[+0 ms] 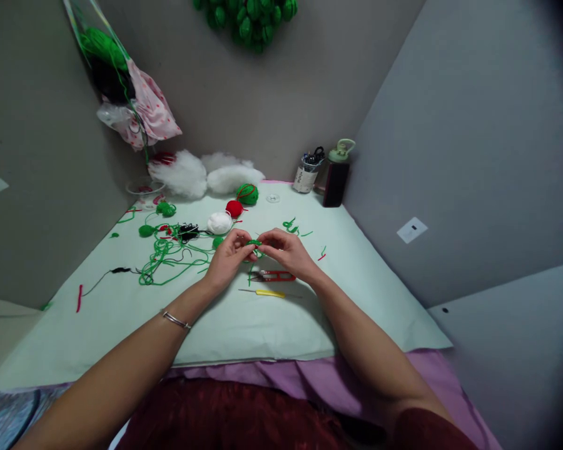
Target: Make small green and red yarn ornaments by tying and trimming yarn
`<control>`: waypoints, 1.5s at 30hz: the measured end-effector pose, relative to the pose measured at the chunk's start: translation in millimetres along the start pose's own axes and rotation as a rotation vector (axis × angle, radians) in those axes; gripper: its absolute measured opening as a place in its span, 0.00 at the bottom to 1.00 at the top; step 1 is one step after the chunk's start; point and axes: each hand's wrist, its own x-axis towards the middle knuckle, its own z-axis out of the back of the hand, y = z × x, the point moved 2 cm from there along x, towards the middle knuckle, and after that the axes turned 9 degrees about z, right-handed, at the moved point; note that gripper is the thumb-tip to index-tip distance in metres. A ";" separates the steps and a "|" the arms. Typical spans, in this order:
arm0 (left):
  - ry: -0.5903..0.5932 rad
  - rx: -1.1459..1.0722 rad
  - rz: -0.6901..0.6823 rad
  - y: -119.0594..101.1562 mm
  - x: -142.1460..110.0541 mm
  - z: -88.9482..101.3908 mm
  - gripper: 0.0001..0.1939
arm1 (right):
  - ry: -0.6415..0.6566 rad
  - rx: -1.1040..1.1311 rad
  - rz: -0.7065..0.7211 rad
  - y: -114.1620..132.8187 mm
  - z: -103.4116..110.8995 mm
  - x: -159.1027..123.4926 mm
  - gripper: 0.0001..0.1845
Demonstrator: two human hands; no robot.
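My left hand (pixel 233 253) and my right hand (pixel 284 250) meet over the middle of the table, both pinching a small green crochet piece (pixel 254 242). Fingers cover most of the piece, so its full shape is hidden. A strand of green yarn (pixel 250 275) hangs below it. Just under my hands lie red-handled thread snips (pixel 279 275). Nearer to me is a crochet hook (pixel 269 293) with a yellow handle. A small green yarn ball (pixel 217 242) rests beside my left hand, and a white yarn ball (pixel 219 223) sits behind it.
Tangled green yarn (pixel 162 259) spreads at the left. Behind are a red yarn ball (pixel 234 209), a green yarn ball (pixel 248 194) and white stuffing (pixel 182 175). A pen jar (pixel 306 175) and a dark bottle (pixel 336 181) stand at the back right, near the wall.
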 end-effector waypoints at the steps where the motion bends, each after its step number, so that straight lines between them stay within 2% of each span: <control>1: 0.001 0.011 -0.004 0.3 -0.4 -0.4 0.15 | 0.005 -0.029 0.012 -0.4 -1.0 0.1 0.08; 9: -0.055 0.238 -0.143 -0.5 -6.1 -1.0 0.10 | 0.041 -0.112 0.021 -1.4 -1.2 0.3 0.06; 16: -0.067 0.344 -0.144 -0.2 -6.4 1.0 0.06 | 0.070 0.000 -0.057 -8.6 -3.0 -1.7 0.10; 20: -0.033 0.255 -0.109 0.6 -5.5 -0.3 0.07 | 0.063 -0.008 -0.049 -9.2 -2.3 -1.0 0.09; 23: -0.014 0.091 -0.054 0.9 -3.4 -1.0 0.14 | 0.040 0.005 -0.049 -7.4 -3.2 -0.8 0.08; 26: 0.002 0.022 0.008 0.3 -1.4 -0.8 0.19 | 0.055 0.016 -0.060 -4.1 -4.4 -1.4 0.09; 30: 0.022 -0.006 0.090 0.0 0.9 2.3 0.18 | 0.106 0.034 -0.065 -0.1 -1.2 -1.7 0.11; 35: 0.035 -0.017 0.157 2.9 2.9 6.7 0.17 | 0.063 0.156 -0.061 1.3 7.6 0.0 0.18; 39: 0.051 0.007 0.141 4.7 2.9 7.2 0.14 | 0.039 -0.034 0.011 2.0 12.7 1.4 0.06; 42: 0.044 0.029 0.143 5.6 2.9 7.2 0.12 | 0.006 -0.192 0.134 1.6 16.1 1.8 0.06; 45: 0.043 0.041 0.146 6.0 2.8 7.3 0.12 | 0.020 -0.271 0.173 -0.8 17.7 1.3 0.08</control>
